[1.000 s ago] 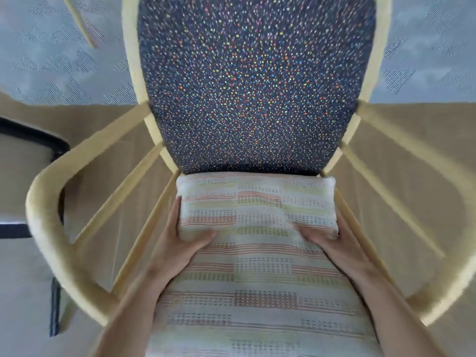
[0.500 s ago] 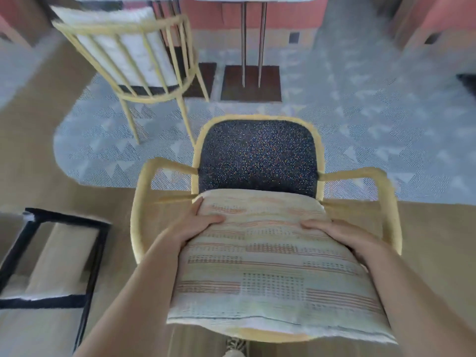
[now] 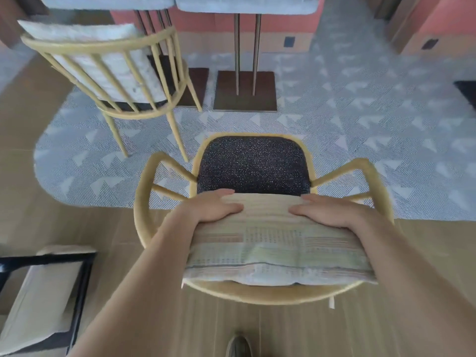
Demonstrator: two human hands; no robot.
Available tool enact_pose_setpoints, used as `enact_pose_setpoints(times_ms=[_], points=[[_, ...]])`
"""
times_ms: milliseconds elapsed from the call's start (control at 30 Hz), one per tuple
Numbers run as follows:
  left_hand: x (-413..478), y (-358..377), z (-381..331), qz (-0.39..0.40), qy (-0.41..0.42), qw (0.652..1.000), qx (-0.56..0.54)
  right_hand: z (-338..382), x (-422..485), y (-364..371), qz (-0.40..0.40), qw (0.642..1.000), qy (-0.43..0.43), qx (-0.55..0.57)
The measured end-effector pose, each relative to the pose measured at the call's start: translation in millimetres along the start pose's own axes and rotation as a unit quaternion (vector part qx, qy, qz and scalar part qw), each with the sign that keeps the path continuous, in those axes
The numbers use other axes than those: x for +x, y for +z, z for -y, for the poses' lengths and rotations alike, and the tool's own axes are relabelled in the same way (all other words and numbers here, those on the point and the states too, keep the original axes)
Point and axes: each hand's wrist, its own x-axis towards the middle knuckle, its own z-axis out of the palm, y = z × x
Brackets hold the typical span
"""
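Tan plank floor (image 3: 64, 202) is meeting a grey patterned rug (image 3: 360, 140) just behind the work. On the armchair (image 3: 143, 202) seat a striped cushion (image 3: 278, 243) is lying, its near edge overhanging the front rim a little. Its far edge is sitting at the foot of the dark speckled backrest (image 3: 253, 166); whether they are touching, cannot tell. At the far left corner the left hand (image 3: 213, 210) is gripping, thumb on top and fingers curling over the back edge. At the far right corner the right hand (image 3: 328, 212) is gripping likewise. The cushion is hiding the fingertips. Both armrests are curving in close, leaving little sideways room. Only the seat's front rim is showing. Well apart at far left a second chair (image 3: 103, 60) is standing on the rug, with a table base (image 3: 244, 91) beyond. At the left border a black frame (image 3: 85, 274) is running out of view. A blurred shoe tip (image 3: 238, 346) is showing at the bottom.
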Motion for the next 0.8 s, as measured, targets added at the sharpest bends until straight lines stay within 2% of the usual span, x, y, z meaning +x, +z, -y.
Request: enact_pose_setpoints(times_ms=[100, 200, 300, 400, 533, 633, 700, 800], points=[[-2.8, -6.7, -13.5, -0.005, 0.024, 0.999, 0.034, 13.1, -7.4, -5.1, -0.022, 0.997, -0.02, -0.073], [-13.2, -8.5, -18.4, -0.034, 0.005, 0.999, 0.037, 16.9, -17.5, -5.1, -0.071, 0.993, -0.008, -0.091], [-29.3, 5.7, -21.4, -0.124, 0.013, 0.99, 0.063, 23.6, -25.9, 14.5, -0.183, 0.972, -0.038, -0.141], [-44.8, 35.2, -29.2, -0.232, 0.052, 0.963, 0.123, 32.9, -31.7, 48.0, -0.245, 0.943, -0.094, -0.208], [-45.7, 45.9, -32.5, -0.284, 0.054, 0.951, 0.114, 34.3, -31.5, 53.2, -0.268, 0.938, -0.104, -0.194], [-51.2, 51.9, -25.5, -0.331, 0.09, 0.934, 0.101, 28.5, -38.1, 58.6, -0.293, 0.932, -0.141, -0.161], [-61.3, 63.8, -21.2, -0.354, 0.125, 0.92, 0.112, 20.2, -49.5, 72.7, -0.338, 0.913, -0.196, -0.114], [-76.2, 88.5, -15.9, -0.39, 0.16, 0.898, 0.13, 4.3, -63.4, 93.8, -0.406, 0.868, -0.274, -0.079]])
